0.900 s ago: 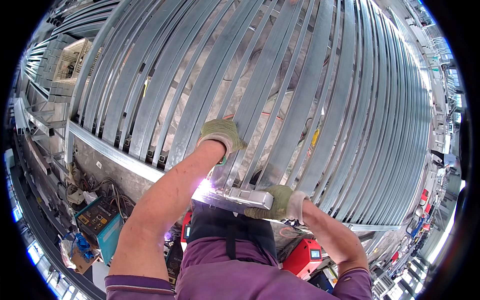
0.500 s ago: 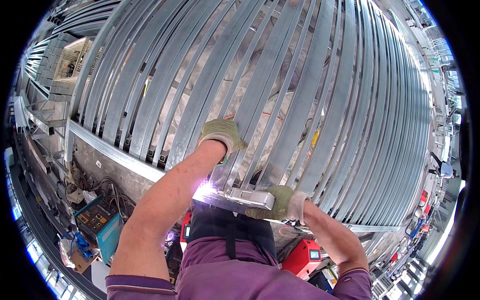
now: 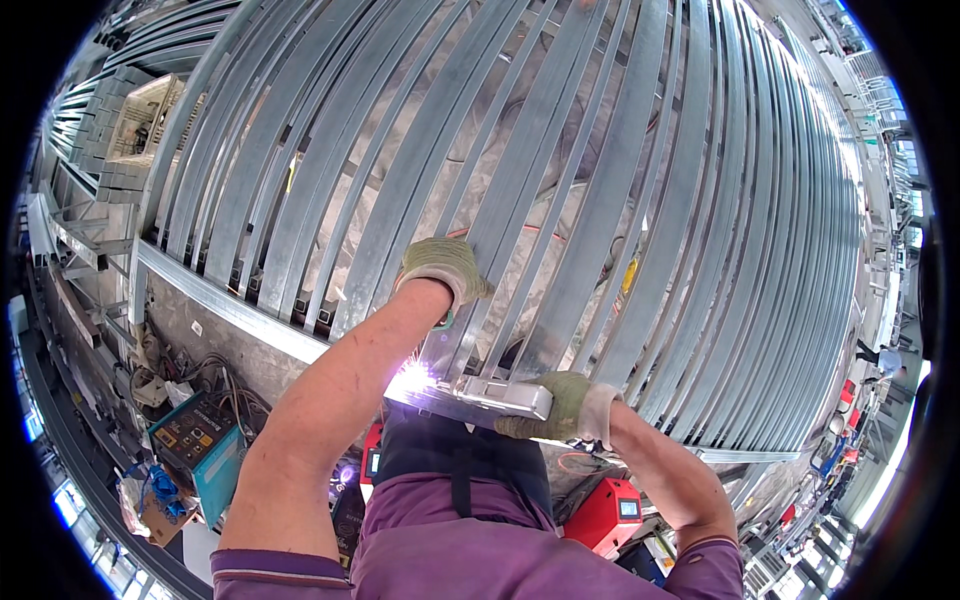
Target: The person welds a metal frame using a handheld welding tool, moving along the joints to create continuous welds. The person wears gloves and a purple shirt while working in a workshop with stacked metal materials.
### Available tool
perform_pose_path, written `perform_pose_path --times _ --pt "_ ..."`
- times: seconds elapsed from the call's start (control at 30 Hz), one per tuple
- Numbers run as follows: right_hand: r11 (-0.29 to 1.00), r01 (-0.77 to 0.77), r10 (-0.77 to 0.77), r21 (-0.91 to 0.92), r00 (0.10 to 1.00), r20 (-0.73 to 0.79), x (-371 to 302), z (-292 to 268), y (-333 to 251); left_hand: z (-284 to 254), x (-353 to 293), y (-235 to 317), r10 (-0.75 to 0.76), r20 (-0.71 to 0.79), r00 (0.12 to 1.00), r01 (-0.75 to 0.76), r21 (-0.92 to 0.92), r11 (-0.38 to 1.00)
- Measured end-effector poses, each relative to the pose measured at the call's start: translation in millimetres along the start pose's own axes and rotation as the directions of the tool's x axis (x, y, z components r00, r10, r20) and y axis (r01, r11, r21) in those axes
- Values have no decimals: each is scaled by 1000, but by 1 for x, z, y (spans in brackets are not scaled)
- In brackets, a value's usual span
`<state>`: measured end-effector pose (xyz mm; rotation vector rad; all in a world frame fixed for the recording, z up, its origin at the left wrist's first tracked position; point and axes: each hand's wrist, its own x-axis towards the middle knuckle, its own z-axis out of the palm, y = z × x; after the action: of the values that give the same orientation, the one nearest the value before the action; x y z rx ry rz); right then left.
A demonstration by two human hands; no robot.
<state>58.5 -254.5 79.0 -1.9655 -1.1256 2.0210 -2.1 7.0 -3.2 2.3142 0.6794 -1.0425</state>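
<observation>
My right hand point(image 3: 562, 402), in a greenish knit glove, is closed around a silver welding gun point(image 3: 508, 397) near the tubes' front ends. Its tip points left, into a bright violet-white glow with sparks point(image 3: 412, 381) at the corner of the front metal rail. Farther forward, my left hand point(image 3: 446, 266), also gloved, bends over a grey steel tube point(image 3: 503, 222) with the thumb out to the right; most of its fingertips are hidden. Beneath the left wrist, a small green piece point(image 3: 445, 321) shows. My left forearm passes close beside the glow.
Long parallel tubes with gaps form a wide rack ahead, bordered by a front rail point(image 3: 235, 303). A teal-sided machine point(image 3: 197, 445) with cables stands at lower left, and a red box with a screen point(image 3: 606, 515) at lower right. A crate point(image 3: 143, 118) sits far left.
The welding gun and the glow have shifted very slightly to the right. My left hand stays in place on the tube.
</observation>
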Motion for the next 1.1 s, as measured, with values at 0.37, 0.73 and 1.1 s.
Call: perform_pose_path --times 0.37,0.73,1.1 --pt "998 -54 54 -9 999 -4 3 1 -4 3 0 -7 29 -59 998 -28 19 999" --pt "1000 9 -9 -15 1000 7 3 1 -1 1 -1 -13 46 -73 996 -43 52 998" --pt "998 -27 27 57 1000 -5 4 7 10 -1 -2 -10 -22 -83 996 23 8 1000"
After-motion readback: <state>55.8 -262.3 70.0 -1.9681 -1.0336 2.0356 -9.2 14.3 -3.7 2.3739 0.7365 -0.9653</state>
